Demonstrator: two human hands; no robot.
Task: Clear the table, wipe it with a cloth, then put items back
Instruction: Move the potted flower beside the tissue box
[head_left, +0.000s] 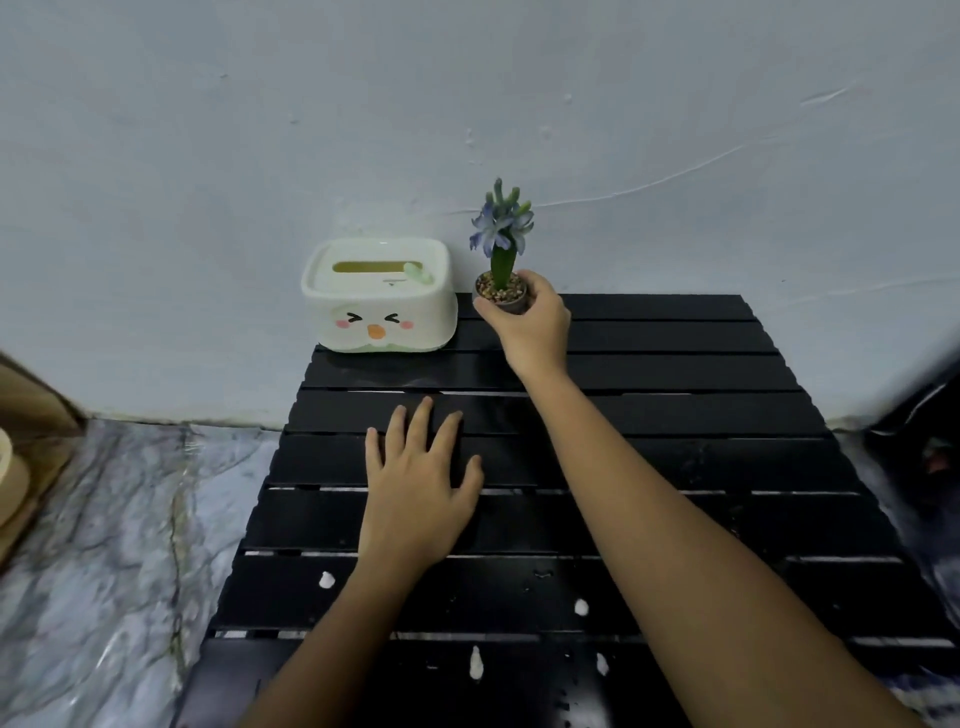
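A black slatted table (675, 415) fills the lower middle of the view. At its far edge my right hand (535, 327) is closed around a small grey pot with pebbles and a blue flower (501, 234). The pot is at the table's back edge near the wall; I cannot tell whether it rests on the slats. My left hand (421, 488) lies flat on the table's middle-left with fingers spread, holding nothing. A cream tissue box with a cartoon face (378, 296) stands at the back left corner, left of the pot.
A pale wall runs directly behind the table. Several small white blobs (581, 607) dot the near slats. Marbled floor (104, 545) lies to the left, with a wooden object (21, 457) at the far left edge and a dark object (924, 441) at the right.
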